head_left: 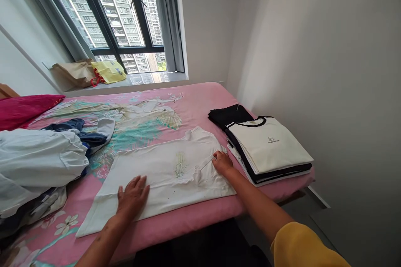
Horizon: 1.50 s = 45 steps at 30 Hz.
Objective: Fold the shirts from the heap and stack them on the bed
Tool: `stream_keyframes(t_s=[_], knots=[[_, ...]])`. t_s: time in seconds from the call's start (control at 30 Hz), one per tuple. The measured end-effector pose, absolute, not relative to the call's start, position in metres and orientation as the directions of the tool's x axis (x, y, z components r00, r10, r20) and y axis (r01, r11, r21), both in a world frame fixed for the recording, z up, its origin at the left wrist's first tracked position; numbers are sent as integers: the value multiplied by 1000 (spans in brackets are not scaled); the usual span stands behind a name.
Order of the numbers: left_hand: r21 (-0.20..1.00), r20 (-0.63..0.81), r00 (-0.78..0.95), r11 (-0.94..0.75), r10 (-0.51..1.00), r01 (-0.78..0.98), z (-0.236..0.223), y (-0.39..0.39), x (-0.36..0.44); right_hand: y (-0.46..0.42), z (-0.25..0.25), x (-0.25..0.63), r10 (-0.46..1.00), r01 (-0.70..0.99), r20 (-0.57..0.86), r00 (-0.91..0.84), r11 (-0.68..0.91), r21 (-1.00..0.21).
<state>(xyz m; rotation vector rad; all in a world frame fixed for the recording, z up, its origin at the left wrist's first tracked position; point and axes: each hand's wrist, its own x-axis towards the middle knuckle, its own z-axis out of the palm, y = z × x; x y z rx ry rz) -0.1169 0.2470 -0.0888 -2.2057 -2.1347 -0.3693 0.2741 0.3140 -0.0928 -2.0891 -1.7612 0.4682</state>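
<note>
A white T-shirt (169,171) with a faint green print lies spread flat on the pink bedsheet (200,100). My left hand (133,195) rests flat on the shirt's lower part, fingers stretched out. Over at the shirt's right edge, near a sleeve, my right hand (222,162) presses down with fingers curled on the fabric. A stack of folded clothes (266,146), white on top with black under it, sits just right of that hand.
A heap of unfolded white and blue garments (40,162) lies on the bed's left side, by a red pillow (25,108). Paper and yellow bags (90,73) sit on the windowsill. A white wall runs along the right.
</note>
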Motion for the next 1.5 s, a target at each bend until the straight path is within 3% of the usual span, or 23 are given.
stream_keyframes(t_s=[0.1,0.23,0.3,0.37,0.5,0.7,1.0,1.5], knots=[[126,319,71,-116,945,985,-89,231,-124,310,-91,267,981,865,31,190,-152,-479],[207,335,470,-550,817,809,-66,198,-54,293,-85,246,965,866,148,218,-121,-486],[258,276,642,-699,715,667,-51,188,-5,280,-84,237,952,861,247,179,-30,-508],[318,252,711,-750,657,580,-41,187,36,268,-85,233,936,842,341,87,114,-527],[330,239,634,-676,735,659,-48,205,72,254,-91,244,935,830,326,-138,288,-477],[321,146,368,-396,918,860,-80,229,58,265,-91,267,961,892,268,-62,174,-417],[361,142,173,-214,975,908,-81,249,65,312,-81,263,958,917,174,-229,272,-292],[324,277,130,-219,952,920,-98,245,68,327,-59,270,942,928,19,-334,333,-170]])
